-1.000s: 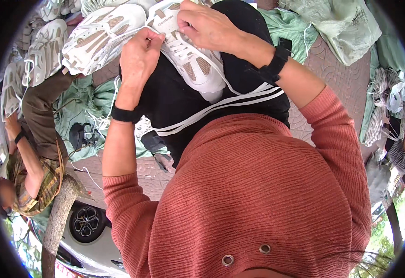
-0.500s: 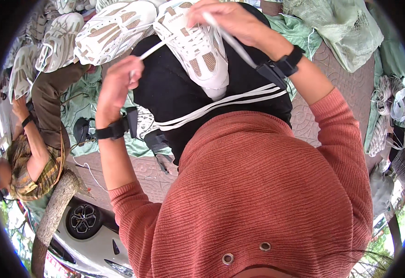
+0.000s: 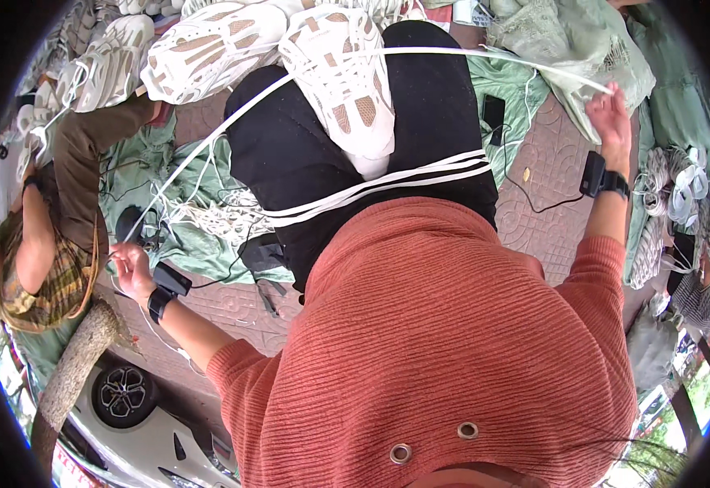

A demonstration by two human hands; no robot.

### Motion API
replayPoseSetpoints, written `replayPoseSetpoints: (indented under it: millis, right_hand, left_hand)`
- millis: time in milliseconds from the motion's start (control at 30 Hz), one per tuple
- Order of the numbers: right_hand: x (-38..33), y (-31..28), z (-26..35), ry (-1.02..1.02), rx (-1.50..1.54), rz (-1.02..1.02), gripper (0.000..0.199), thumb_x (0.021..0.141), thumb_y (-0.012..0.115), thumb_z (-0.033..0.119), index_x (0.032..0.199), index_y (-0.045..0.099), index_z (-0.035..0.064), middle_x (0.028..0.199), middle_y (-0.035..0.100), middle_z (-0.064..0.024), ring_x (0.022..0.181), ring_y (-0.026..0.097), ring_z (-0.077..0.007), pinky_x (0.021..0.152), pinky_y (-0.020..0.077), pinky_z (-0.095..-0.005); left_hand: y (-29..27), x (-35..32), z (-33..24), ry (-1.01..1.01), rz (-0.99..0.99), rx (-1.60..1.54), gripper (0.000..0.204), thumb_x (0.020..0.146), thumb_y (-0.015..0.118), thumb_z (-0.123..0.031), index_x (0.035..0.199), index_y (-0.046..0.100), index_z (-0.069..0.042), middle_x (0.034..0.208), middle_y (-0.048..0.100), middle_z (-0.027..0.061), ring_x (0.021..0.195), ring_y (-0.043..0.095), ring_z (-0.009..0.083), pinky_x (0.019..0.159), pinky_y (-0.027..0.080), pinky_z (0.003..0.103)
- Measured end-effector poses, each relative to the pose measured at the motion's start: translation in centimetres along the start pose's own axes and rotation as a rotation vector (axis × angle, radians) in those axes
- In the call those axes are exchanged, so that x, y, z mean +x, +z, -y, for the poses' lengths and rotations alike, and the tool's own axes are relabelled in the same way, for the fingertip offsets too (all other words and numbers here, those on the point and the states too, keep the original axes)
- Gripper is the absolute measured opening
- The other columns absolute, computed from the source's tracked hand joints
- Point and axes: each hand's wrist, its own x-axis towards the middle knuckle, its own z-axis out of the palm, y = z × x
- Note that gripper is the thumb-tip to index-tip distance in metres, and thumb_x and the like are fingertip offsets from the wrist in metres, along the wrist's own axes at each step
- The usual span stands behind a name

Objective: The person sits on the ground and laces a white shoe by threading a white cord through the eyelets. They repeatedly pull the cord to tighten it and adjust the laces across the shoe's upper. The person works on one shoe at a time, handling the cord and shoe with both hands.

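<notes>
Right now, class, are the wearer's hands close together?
No, the left hand and right hand are spread far apart, on opposite sides of the central white shoe.

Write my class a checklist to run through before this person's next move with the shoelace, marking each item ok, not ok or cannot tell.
1. Left hand on the shoelace: ok, one side of it runs to the fingertips.
2. Right hand on the other side: ok, pinched at the fingertips.
3. Lace sides apart: ok, drawn out left and right.
4. White-and-tan shoe supported: ok, resting on the lap, on black trousers.
5. Lace sides equal in length: cannot tell, the fisheye view distorts.
6. Eyelets threaded correctly: cannot tell, too small.
</notes>
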Motion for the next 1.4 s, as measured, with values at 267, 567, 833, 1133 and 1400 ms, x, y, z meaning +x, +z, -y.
replayPoseSetpoints:
  millis: [267,567,833,1133,1400]
  right_hand:
    - [4.7,-2.9,-4.8,0.068,0.307,-0.509,0.027,0.098,0.048,0.031,0.11,0.064,0.0114,0.1,0.069,-0.0016,0.092,0.061,-0.0192,0.086,0.0412,-0.0439]
    - [7.8,17.8,-9.7,0.099,-0.361,0.234,0.04,0.089,0.055,0.005,0.129,0.051,-0.0011,0.064,0.038,0.0075,0.052,0.034,-0.0043,0.046,0.0304,-0.0178]
    - [3.5,34.8,-26.1,-0.713,-1.445,1.156,0.019,0.092,0.06,0.017,0.099,0.071,0.0029,0.087,0.068,-0.0103,0.076,0.064,-0.0253,0.07,0.0507,-0.0318]
    - [3.6,34.1,-29.7,-0.66,-1.518,1.101,0.018,0.086,0.06,0.018,0.094,0.07,0.0054,0.089,0.065,-0.0106,0.082,0.063,-0.032,0.071,0.0498,-0.0378]
    - [4.0,33.6,-30.3,-0.404,-1.515,1.057,0.019,0.076,0.062,0.019,0.088,0.074,0.0105,0.089,0.069,-0.0119,0.084,0.065,-0.0329,0.076,0.0516,-0.039]
  left_hand:
    - [-7.2,-1.4,-6.2,0.584,-0.049,0.795,0.019,0.088,0.057,-0.013,0.101,0.061,0.0,0.089,0.067,0.0102,0.07,0.058,0.0172,0.063,0.044,0.028]
    - [3.6,-5.6,26.5,0.433,0.993,1.33,0.017,0.095,0.051,-0.003,0.107,0.064,-0.002,0.097,0.07,0.0029,0.088,0.06,0.0118,0.084,0.045,0.026]
    - [3.2,-9.1,37.3,0.719,1.215,2.163,0.015,0.096,0.049,-0.021,0.1,0.056,-0.008,0.079,0.065,0.023,0.078,0.062,0.0443,0.067,0.048,0.053]
    - [3.1,-8.6,37.9,0.429,1.107,2.22,0.016,0.094,0.048,-0.021,0.098,0.056,-0.008,0.076,0.064,0.0252,0.079,0.062,0.0458,0.068,0.047,0.054]
    - [3.2,-7.9,38.5,0.042,0.882,2.029,0.012,0.088,0.053,-0.013,0.086,0.056,-0.002,0.061,0.055,0.0124,0.059,0.062,0.0218,0.059,0.045,0.038]
